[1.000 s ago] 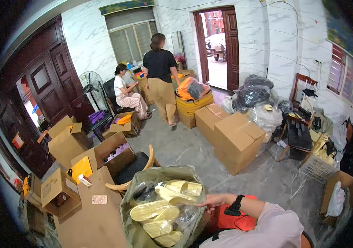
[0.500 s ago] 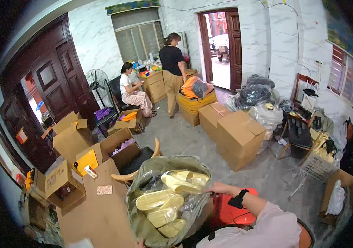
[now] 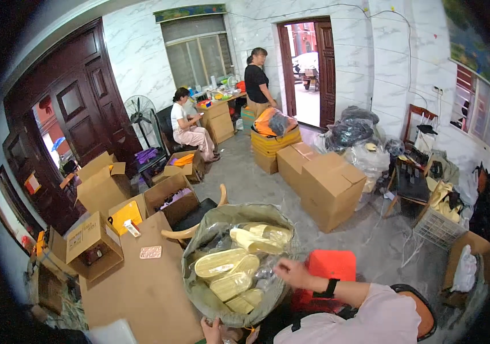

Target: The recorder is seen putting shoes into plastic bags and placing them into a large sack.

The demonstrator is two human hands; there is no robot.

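A large grey-green sack point(image 3: 200, 298) with a clear plastic liner stands open in front of me. Inside it lie several pale yellow slippers point(image 3: 230, 285), with shiny plastic around some of them. At the sack's near edge my left hand point(image 3: 213, 331) grips the rim, thumb upward; part of this hand is cut off by the lower border. Over the sack's right side hovers my right hand point(image 3: 295, 274), fingers loosely bent near the clear plastic, with nothing visible in them. A black band point(image 3: 330, 288) circles the right wrist.
Left of the sack, a cardboard-topped table point(image 3: 136, 286) carries a phone point(image 3: 151, 252) and open boxes point(image 3: 93, 243). A red plastic stool point(image 3: 334, 265) is at my right. Beyond are closed cartons point(image 3: 334, 192), a wooden-armed chair point(image 3: 202, 221) and two people point(image 3: 256, 80) point(image 3: 184, 126).
My right hand has moved from the sack's right rim inward, and its fingers have bent. My left hand shows more at the near rim. The standing person has turned and stepped back.
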